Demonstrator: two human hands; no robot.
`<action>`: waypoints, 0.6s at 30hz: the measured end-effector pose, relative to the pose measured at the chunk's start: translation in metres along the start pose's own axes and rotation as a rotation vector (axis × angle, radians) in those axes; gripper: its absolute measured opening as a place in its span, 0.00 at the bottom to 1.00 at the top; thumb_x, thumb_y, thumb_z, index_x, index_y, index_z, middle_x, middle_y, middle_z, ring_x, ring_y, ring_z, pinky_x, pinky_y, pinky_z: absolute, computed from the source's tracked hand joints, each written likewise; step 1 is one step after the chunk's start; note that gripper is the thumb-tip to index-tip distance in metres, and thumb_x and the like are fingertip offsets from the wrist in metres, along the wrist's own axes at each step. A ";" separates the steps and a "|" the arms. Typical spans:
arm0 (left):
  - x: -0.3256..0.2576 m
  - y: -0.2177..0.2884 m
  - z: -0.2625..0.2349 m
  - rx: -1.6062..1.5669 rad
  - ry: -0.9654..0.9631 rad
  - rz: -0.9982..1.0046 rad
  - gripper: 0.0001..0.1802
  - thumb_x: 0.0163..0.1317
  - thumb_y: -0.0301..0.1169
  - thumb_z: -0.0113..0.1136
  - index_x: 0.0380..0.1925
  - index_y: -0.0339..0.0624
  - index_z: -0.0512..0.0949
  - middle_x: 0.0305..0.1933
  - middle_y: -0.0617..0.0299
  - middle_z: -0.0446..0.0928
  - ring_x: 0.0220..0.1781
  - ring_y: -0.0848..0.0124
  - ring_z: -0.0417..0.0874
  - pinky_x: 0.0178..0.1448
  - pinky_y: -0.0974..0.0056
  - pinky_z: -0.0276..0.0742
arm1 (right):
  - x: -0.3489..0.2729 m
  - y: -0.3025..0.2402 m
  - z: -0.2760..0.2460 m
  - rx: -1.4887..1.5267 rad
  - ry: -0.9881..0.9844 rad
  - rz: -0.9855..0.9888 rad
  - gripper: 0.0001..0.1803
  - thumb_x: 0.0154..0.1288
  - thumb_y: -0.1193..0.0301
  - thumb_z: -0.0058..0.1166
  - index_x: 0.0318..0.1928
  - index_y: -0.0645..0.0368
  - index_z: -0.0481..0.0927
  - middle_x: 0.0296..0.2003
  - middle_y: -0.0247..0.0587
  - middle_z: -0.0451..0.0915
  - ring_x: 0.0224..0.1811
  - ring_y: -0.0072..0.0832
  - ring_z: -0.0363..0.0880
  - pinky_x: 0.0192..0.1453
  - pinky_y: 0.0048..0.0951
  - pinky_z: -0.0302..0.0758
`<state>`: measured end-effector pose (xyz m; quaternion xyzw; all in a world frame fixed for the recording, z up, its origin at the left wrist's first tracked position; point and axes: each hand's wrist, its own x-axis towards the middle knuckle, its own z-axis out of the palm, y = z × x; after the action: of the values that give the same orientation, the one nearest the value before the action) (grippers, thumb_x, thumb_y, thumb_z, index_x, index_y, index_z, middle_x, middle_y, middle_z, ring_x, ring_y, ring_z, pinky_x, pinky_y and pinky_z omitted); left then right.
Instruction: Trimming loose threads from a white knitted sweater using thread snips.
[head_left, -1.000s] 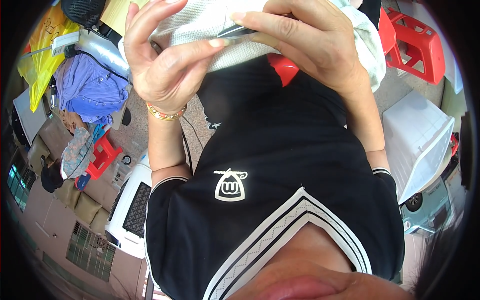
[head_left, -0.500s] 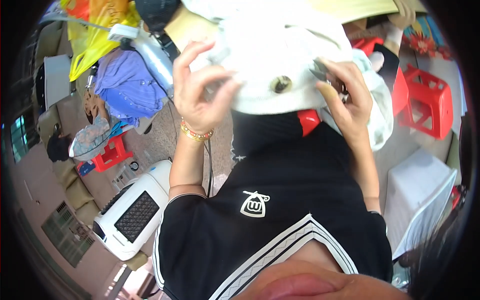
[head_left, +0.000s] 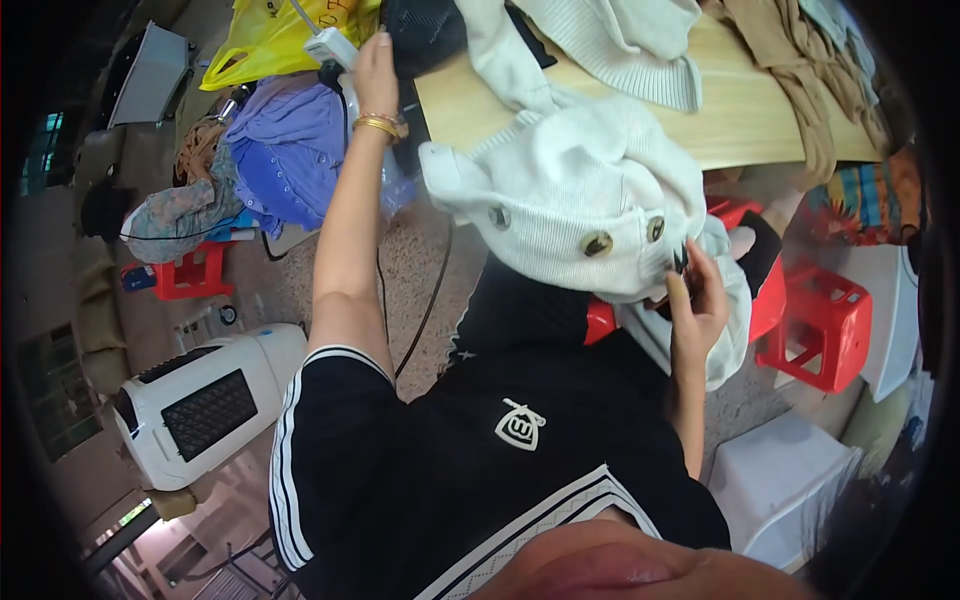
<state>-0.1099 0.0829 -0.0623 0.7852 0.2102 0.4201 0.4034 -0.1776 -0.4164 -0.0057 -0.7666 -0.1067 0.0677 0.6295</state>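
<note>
A cream ribbed knit garment (head_left: 560, 200) with large dark buttons lies bunched over my lap and the table's near edge. At its right lower edge is my right hand (head_left: 700, 305), closed around small dark snips (head_left: 680, 260) whose pointed blades show between the fingers. My left hand (head_left: 376, 85), a bracelet at its wrist, is stretched far forward. It is beside a white power strip (head_left: 332, 47) and a black mesh-like item (head_left: 425, 35). Its fingers look extended, though their far side is partly hidden.
On the wooden table (head_left: 750, 125) lie another cream knit piece (head_left: 630, 45) and brown clothing (head_left: 790, 70). Purple clothing (head_left: 285, 150) and a yellow bag (head_left: 270, 45) are at the left. A red stool (head_left: 825, 330) stands at the right, a white appliance (head_left: 210, 400) at the lower left.
My left hand has left the garment and reached forward to the power strip and black item. The right hand has come lower, still with the snips. The garment has shifted, showing more buttons.
</note>
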 end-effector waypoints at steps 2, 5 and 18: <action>-0.014 0.053 0.025 -0.013 -0.097 -0.085 0.30 0.66 0.51 0.53 0.51 0.33 0.76 0.48 0.43 0.80 0.54 0.52 0.79 0.59 0.57 0.70 | -0.004 0.010 -0.003 0.064 0.015 0.038 0.24 0.60 0.83 0.59 0.59 0.66 0.74 0.46 0.30 0.74 0.43 0.14 0.71 0.49 0.15 0.68; -0.012 0.041 0.030 0.160 -0.091 0.046 0.27 0.60 0.46 0.61 0.49 0.32 0.76 0.46 0.38 0.78 0.49 0.44 0.78 0.54 0.52 0.72 | -0.001 0.016 0.001 0.110 0.021 0.040 0.23 0.61 0.84 0.57 0.59 0.69 0.73 0.46 0.33 0.73 0.45 0.16 0.71 0.50 0.16 0.68; -0.020 0.106 0.069 0.059 -0.034 0.033 0.25 0.59 0.46 0.60 0.46 0.36 0.81 0.44 0.45 0.82 0.45 0.53 0.83 0.50 0.59 0.77 | 0.008 0.002 0.016 0.029 0.010 0.079 0.22 0.65 0.82 0.54 0.60 0.70 0.72 0.55 0.42 0.76 0.56 0.25 0.74 0.63 0.25 0.67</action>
<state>-0.0652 -0.0242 -0.0082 0.8073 0.2025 0.4070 0.3764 -0.1731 -0.3993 -0.0104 -0.7614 -0.0722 0.0902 0.6379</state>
